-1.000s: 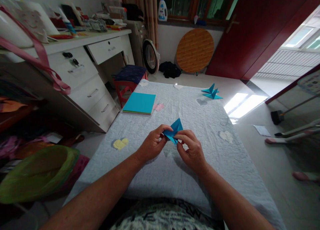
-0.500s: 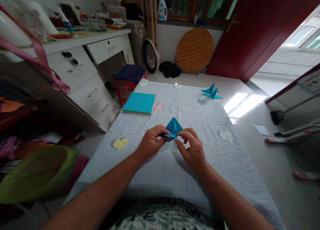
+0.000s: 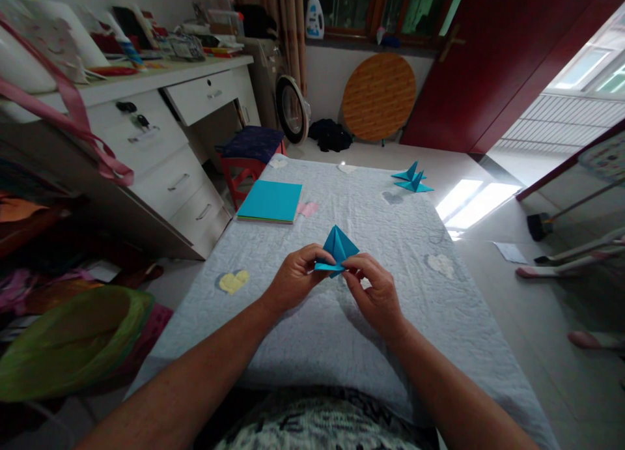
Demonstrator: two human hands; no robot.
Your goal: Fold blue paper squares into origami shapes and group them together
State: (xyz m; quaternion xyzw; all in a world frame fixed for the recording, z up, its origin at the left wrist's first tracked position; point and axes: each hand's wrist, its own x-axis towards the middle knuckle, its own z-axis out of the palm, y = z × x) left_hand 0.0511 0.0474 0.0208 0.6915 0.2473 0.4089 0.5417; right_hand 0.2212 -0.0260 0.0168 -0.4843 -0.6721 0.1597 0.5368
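Note:
Between my two hands is a piece of blue origami paper (image 3: pixel 339 243), folded to a point at the top with a flap opened toward me. My left hand (image 3: pixel 296 275) pinches its left side, the thumb lying over the lower flap. On the other side, the thumb and fingers of my right hand (image 3: pixel 374 282) grip the lower right edge. Parts of the folds are hidden behind my fingers. A stack of square paper (image 3: pixel 271 201), blue on top, lies farther off to the left. Folded blue paper figures (image 3: pixel 413 178) with pointed tips rest at the far right corner.
A pale quilted cloth with heart patches (image 3: pixel 273 359) covers the table. Past its far left corner stands a red stool (image 3: pixel 243 170). White drawers (image 3: pixel 168 170) flank the left side, with a green-lined bin (image 3: pixel 78 339) nearer me. A person's foot (image 3: pixel 583 339) shows at the right.
My right fingers have closed in on the paper's lower right edge. The front flap now spreads flatter and wider toward me. The view has shifted slightly.

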